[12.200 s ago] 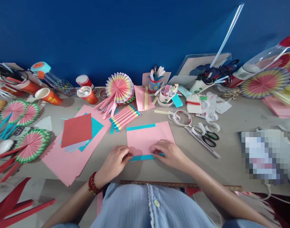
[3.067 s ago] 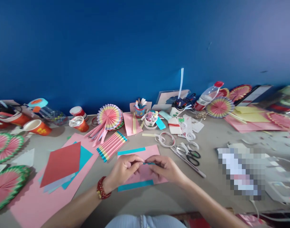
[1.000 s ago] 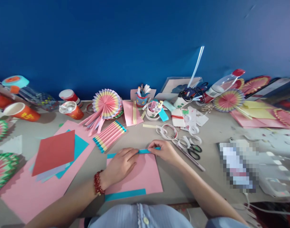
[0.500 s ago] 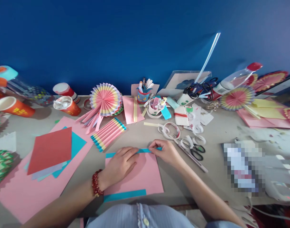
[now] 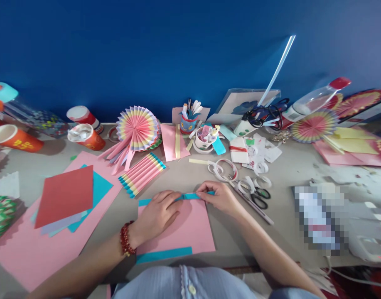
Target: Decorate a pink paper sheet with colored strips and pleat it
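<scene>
A pink sheet of paper [image 5: 190,228] lies before me, with a blue paper strip [image 5: 192,196] along its far edge. My left hand [image 5: 161,211] rests flat on the sheet, fingers stretched out together, its fingertips over the strip. Thumb and fingers of my right hand [image 5: 217,197] pinch the strip near its right end, which shows past the fingers. Along the sheet's near edge runs another blue strip [image 5: 163,254], touched by neither hand. My left palm hides part of the pink sheet.
Left lie a red sheet [image 5: 65,197] and a large pink sheet [image 5: 28,257]. Beyond my hands are striped paper strips [image 5: 142,174], a folded paper fan [image 5: 136,128] and tape rolls [image 5: 229,169]. Scissors [image 5: 259,198] and a pen [image 5: 254,205] lie right, near a phone [image 5: 315,220].
Both hands hold nearly the same place. My right fingers have shifted very slightly along the strip's edge, and the view has tilted a little.
</scene>
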A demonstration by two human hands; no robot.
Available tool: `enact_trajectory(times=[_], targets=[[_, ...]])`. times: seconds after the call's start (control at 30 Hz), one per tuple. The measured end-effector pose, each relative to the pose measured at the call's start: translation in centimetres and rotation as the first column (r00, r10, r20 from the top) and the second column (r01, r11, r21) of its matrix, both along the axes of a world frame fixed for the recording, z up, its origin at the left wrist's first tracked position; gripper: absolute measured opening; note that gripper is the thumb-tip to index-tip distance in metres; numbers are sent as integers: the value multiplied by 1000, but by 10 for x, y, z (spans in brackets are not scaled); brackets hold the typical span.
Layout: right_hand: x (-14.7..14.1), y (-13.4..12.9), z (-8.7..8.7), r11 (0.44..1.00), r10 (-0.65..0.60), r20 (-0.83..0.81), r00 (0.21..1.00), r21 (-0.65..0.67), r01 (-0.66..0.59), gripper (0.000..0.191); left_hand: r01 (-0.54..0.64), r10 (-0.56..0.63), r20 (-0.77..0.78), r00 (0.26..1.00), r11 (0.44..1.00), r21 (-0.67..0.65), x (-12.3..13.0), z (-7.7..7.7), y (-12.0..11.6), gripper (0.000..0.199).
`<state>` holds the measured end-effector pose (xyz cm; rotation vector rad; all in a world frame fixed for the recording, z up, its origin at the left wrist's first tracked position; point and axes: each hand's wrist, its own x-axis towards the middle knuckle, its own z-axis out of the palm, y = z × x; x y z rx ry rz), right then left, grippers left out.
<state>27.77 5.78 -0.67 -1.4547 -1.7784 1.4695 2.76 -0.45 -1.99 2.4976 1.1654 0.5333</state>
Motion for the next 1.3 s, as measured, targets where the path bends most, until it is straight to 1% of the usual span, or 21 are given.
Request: enact_trajectory(times=[0.27, 0.57, 1.03, 1.3], targets=[[-3, -1, -3, 998, 9, 55, 998, 56, -12, 9, 12, -12, -19, 1000, 1000, -12, 0, 0, 1, 27], [-3, -2, -3, 998, 7, 75, 997, 63, -12, 11, 8, -8, -16, 1000, 1000, -7, 0, 1, 1, 30], [-4, -2, -1, 996, 1, 103, 995, 92, -10, 11, 9, -7, -86, 996, 1000, 23, 2, 4, 1, 36], [-4, -2, -2, 995, 5, 112, 994, 102, -17, 11, 18, -15, -95, 995, 999, 29, 3, 6, 1, 36]])
